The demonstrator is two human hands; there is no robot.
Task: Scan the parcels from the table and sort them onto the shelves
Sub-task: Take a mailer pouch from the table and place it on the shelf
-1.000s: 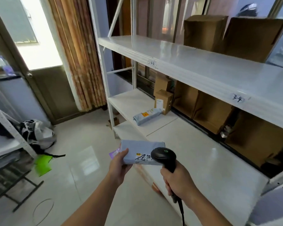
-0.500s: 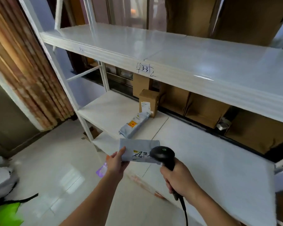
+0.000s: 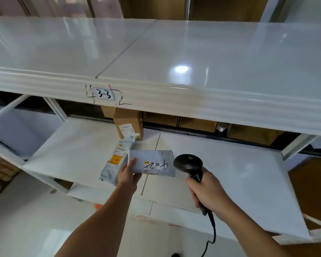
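My left hand [image 3: 128,174] grips a flat grey parcel [image 3: 152,162] by its left edge, holding it over the lower shelf [image 3: 230,167]. Its label with black handwriting faces up. My right hand [image 3: 208,191] is closed around the handle of a black barcode scanner [image 3: 189,164], whose head sits just right of the parcel. A second grey parcel [image 3: 117,160] with an orange sticker lies on the lower shelf, left of my left hand. Behind it stands a small brown box [image 3: 128,123] with a white label. The upper shelf [image 3: 174,58] carries a tag reading 3-3 [image 3: 104,94].
Brown cardboard sheets [image 3: 196,123] stand along the back of the lower shelf. White frame struts [image 3: 54,108] rise at the left and right ends. The scanner's black cable [image 3: 211,236] hangs down over the pale tiled floor [image 3: 26,219].
The view has moved closer to the shelves and turned right. Both hands, with parcel and scanner, have come in over the lower shelf, near the parcel lying there.
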